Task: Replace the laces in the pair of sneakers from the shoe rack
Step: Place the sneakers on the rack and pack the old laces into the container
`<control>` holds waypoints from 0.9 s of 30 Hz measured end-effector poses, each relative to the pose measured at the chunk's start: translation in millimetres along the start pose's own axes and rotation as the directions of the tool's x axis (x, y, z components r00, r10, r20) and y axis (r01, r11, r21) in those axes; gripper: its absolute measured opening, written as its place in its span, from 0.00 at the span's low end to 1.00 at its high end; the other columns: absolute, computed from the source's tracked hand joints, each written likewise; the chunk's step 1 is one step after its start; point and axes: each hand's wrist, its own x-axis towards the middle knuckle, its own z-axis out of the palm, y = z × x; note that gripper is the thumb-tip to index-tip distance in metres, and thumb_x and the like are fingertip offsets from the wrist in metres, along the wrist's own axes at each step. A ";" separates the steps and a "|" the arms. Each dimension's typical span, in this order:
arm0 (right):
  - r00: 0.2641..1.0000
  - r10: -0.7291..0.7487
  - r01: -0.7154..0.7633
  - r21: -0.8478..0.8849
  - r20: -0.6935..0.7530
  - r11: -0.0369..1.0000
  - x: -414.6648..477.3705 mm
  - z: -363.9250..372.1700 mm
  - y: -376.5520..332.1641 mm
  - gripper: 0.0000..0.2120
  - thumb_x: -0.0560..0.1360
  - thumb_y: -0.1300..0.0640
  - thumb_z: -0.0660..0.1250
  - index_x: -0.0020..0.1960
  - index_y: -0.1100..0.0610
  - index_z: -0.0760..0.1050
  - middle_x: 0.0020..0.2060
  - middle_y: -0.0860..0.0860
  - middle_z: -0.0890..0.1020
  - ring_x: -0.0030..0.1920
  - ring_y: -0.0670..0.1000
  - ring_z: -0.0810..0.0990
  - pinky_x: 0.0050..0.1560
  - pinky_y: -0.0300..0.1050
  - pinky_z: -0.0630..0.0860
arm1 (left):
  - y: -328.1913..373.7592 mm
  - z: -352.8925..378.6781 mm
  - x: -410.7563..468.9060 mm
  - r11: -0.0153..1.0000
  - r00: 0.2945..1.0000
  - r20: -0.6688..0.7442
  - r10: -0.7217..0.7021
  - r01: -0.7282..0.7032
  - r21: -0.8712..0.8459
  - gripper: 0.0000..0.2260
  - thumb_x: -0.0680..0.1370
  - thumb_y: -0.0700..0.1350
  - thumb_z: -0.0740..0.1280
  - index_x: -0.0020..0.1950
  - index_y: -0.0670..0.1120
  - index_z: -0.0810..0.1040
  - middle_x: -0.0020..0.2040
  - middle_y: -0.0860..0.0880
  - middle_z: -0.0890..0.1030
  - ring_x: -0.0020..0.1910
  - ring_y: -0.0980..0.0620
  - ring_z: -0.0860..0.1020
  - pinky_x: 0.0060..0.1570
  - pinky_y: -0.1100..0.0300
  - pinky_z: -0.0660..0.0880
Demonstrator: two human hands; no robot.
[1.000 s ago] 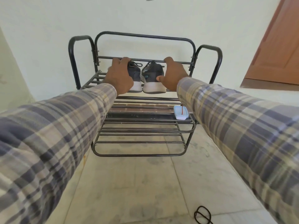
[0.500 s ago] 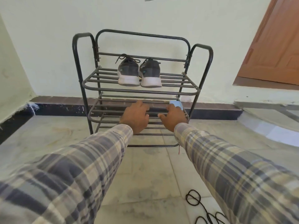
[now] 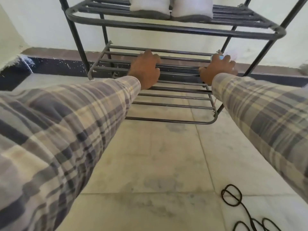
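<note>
My left hand [image 3: 145, 70] lay on the middle shelf of the black metal tube shoe rack [image 3: 175, 30], fingers bent over one rod. I could not tell whether they gripped it or only rested there. The pair of dark sneakers with white soles [image 3: 150, 5] sat side by side on the top shelf, above both hands and untouched. My right hand [image 3: 216, 69] reached the right end of the middle shelf, fingers spread about a small blue and white object [image 3: 221, 57]; whether it held that I could not tell. Loose black laces [image 3: 232, 195] lay on the pale tiled floor [image 3: 158, 155] at the lower right. To fetch the shoes cleanly, I judged, each hand should rise, take one sneaker by its sides, and lift it clear of the rods.
</note>
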 end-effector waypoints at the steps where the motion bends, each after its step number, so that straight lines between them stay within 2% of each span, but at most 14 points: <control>1: 1.000 -0.007 0.007 -0.012 -0.019 1.000 1.2 2.8 0.2 0.27 0.77 0.49 0.62 0.73 0.52 0.61 0.73 0.58 0.62 0.71 0.64 0.63 0.66 0.66 0.66 | -2.7 1.2 -1.1 1.000 1.000 -0.016 -0.003 0.003 -0.021 0.14 0.81 0.46 0.63 0.66 0.48 0.75 0.66 0.47 0.73 0.64 0.46 0.72 0.66 0.49 0.69; 3: 0.998 -0.033 0.032 -0.019 -0.056 0.999 -0.9 4.2 2.4 0.25 0.76 0.58 0.63 0.72 0.54 0.62 0.72 0.59 0.64 0.70 0.64 0.63 0.66 0.65 0.67 | -5.1 4.0 -6.9 0.999 0.999 -0.035 0.012 -0.013 -0.052 0.13 0.81 0.45 0.63 0.65 0.48 0.76 0.65 0.47 0.73 0.63 0.47 0.72 0.66 0.51 0.69; 5: 0.994 -0.058 0.055 -0.029 -0.091 0.998 -5.7 -2.4 2.4 0.25 0.77 0.61 0.61 0.73 0.56 0.62 0.71 0.60 0.66 0.70 0.64 0.65 0.67 0.63 0.67 | -1.3 -0.5 -15.1 0.998 0.998 -0.040 0.038 -0.040 -0.054 0.13 0.80 0.45 0.62 0.65 0.48 0.76 0.64 0.47 0.74 0.62 0.47 0.73 0.65 0.49 0.71; 8: 0.979 -0.098 0.102 0.009 -0.177 0.995 -26.8 -23.1 -0.5 0.18 0.78 0.61 0.56 0.68 0.60 0.67 0.65 0.62 0.72 0.65 0.65 0.70 0.64 0.62 0.69 | 8.9 -15.6 -33.6 0.994 0.997 -0.064 0.038 -0.044 -0.100 0.13 0.80 0.44 0.62 0.64 0.47 0.77 0.62 0.47 0.75 0.59 0.47 0.74 0.63 0.49 0.73; 11: 0.949 -0.186 0.221 0.118 -0.253 0.968 -70.8 -46.9 -7.5 0.15 0.79 0.58 0.56 0.64 0.60 0.71 0.59 0.62 0.77 0.59 0.65 0.75 0.59 0.60 0.74 | 24.2 -26.6 -58.6 0.974 0.996 -0.087 0.006 -0.025 -0.224 0.12 0.81 0.44 0.62 0.63 0.46 0.77 0.62 0.46 0.75 0.59 0.47 0.74 0.63 0.52 0.72; 14: 0.898 -0.291 0.396 0.321 -0.329 0.860 -150.7 -56.0 -8.7 0.16 0.80 0.55 0.56 0.64 0.59 0.73 0.58 0.59 0.79 0.58 0.62 0.75 0.57 0.57 0.74 | 48.8 -32.2 -97.4 0.922 0.992 -0.038 -0.122 0.099 -0.375 0.15 0.82 0.49 0.61 0.65 0.45 0.76 0.61 0.46 0.77 0.58 0.47 0.76 0.61 0.54 0.72; 16: 0.864 -0.364 0.486 0.389 -0.347 0.783 -210.8 -50.9 -8.1 0.18 0.78 0.54 0.55 0.61 0.60 0.75 0.56 0.59 0.79 0.56 0.62 0.75 0.56 0.57 0.73 | 63.1 -30.1 -124.1 0.806 0.953 0.081 -0.292 0.291 -0.516 0.21 0.80 0.57 0.59 0.64 0.46 0.78 0.61 0.46 0.80 0.57 0.45 0.78 0.59 0.53 0.74; 18: 0.854 -0.406 0.514 0.405 -0.325 0.756 -262.9 -43.0 -4.2 0.19 0.76 0.53 0.52 0.58 0.60 0.76 0.53 0.59 0.79 0.53 0.62 0.76 0.54 0.57 0.75 | 75.7 -32.4 -155.4 0.510 0.859 0.286 -0.424 0.488 -0.709 0.23 0.77 0.61 0.58 0.59 0.47 0.80 0.56 0.45 0.83 0.52 0.44 0.81 0.54 0.47 0.80; 19: 0.861 -0.410 0.506 0.428 -0.300 0.749 -284.0 -39.8 -0.3 0.19 0.76 0.53 0.52 0.56 0.60 0.77 0.52 0.58 0.79 0.52 0.61 0.77 0.52 0.57 0.75 | 81.1 -33.2 -170.2 0.340 0.804 0.387 -0.450 0.556 -0.759 0.21 0.78 0.59 0.59 0.58 0.46 0.80 0.54 0.43 0.83 0.51 0.43 0.82 0.48 0.47 0.82; 20: 0.870 -0.409 0.493 0.457 -0.277 0.740 -301.2 -36.7 3.7 0.18 0.76 0.53 0.53 0.56 0.60 0.77 0.52 0.58 0.79 0.52 0.61 0.77 0.52 0.58 0.76 | 84.2 -32.9 -183.3 0.212 0.763 0.453 -0.461 0.590 -0.779 0.17 0.80 0.55 0.60 0.59 0.45 0.79 0.54 0.42 0.82 0.50 0.42 0.82 0.41 0.50 0.83; 21: 0.879 -0.406 0.476 0.489 -0.251 0.731 -318.6 -35.3 9.9 0.16 0.76 0.54 0.55 0.56 0.59 0.77 0.53 0.58 0.79 0.52 0.61 0.77 0.52 0.58 0.76 | 86.7 -34.4 -197.6 0.148 0.743 0.481 -0.465 0.601 -0.785 0.15 0.80 0.50 0.61 0.61 0.43 0.78 0.55 0.41 0.82 0.51 0.42 0.82 0.36 0.54 0.82; 23: 0.902 -0.390 0.425 0.538 -0.186 0.728 -350.2 -39.5 24.5 0.15 0.76 0.55 0.62 0.60 0.59 0.75 0.60 0.58 0.77 0.58 0.61 0.75 0.57 0.60 0.75 | 93.1 -40.5 -230.9 0.091 0.737 0.508 -0.446 0.602 -0.794 0.13 0.80 0.43 0.61 0.61 0.41 0.77 0.54 0.40 0.82 0.49 0.42 0.82 0.32 0.57 0.79; 25: 0.933 -0.359 0.318 0.549 -0.035 0.773 -370.8 -44.0 35.1 0.23 0.77 0.52 0.66 0.70 0.58 0.69 0.70 0.58 0.68 0.68 0.60 0.68 0.67 0.57 0.70 | 98.8 -41.9 -258.7 0.097 0.732 0.525 -0.435 0.618 -0.780 0.12 0.80 0.40 0.59 0.61 0.39 0.76 0.52 0.39 0.82 0.46 0.42 0.82 0.31 0.58 0.78; 27: 0.944 -0.322 0.239 0.525 0.071 0.817 -385.9 -49.6 43.8 0.32 0.76 0.47 0.67 0.75 0.57 0.61 0.72 0.57 0.64 0.69 0.58 0.66 0.67 0.54 0.69 | 104.0 -39.8 -282.5 0.111 0.708 0.545 -0.449 0.649 -0.752 0.12 0.79 0.39 0.59 0.60 0.39 0.76 0.51 0.39 0.81 0.45 0.43 0.81 0.30 0.58 0.77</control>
